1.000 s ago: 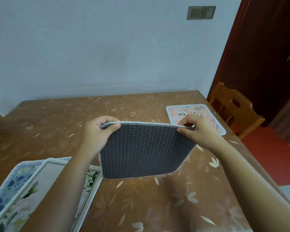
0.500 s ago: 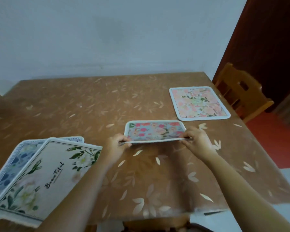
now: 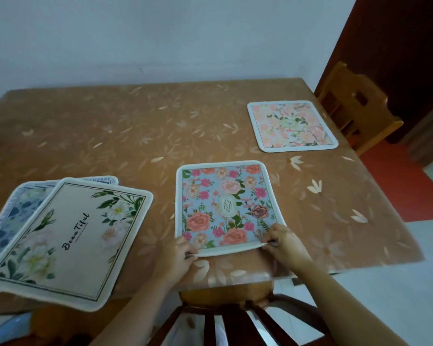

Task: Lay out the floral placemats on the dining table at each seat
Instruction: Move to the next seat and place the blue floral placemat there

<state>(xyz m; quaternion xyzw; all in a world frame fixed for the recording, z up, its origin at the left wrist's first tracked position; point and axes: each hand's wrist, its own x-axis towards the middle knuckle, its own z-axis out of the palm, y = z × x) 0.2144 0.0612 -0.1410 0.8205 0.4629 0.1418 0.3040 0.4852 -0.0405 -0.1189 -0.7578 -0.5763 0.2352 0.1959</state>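
Pink-rose placemat (image 3: 225, 208), lying on counter (image 3: 110, 126) at 6 o'clock: left hand (image 3: 178, 255) and right hand (image 3: 285, 243) are pinching its near corners.

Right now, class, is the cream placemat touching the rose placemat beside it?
Apart. The head view shows bare tablecloth between the cream placemat and the rose placemat.

Centre placemat (image 3: 225, 206) sits on table (image 3: 135, 136) at near edge, just behind near chair (image 3: 225, 318). Left hand (image 3: 178, 255) pinches its near-left corner, right hand (image 3: 283, 243) its near-right. Far placemat (image 3: 291, 126) lies right-rear, beside side chair (image 3: 355, 106). At left, top placemat (image 3: 68, 240) overlaps lower placemat (image 3: 23, 206) and overhangs the near edge.
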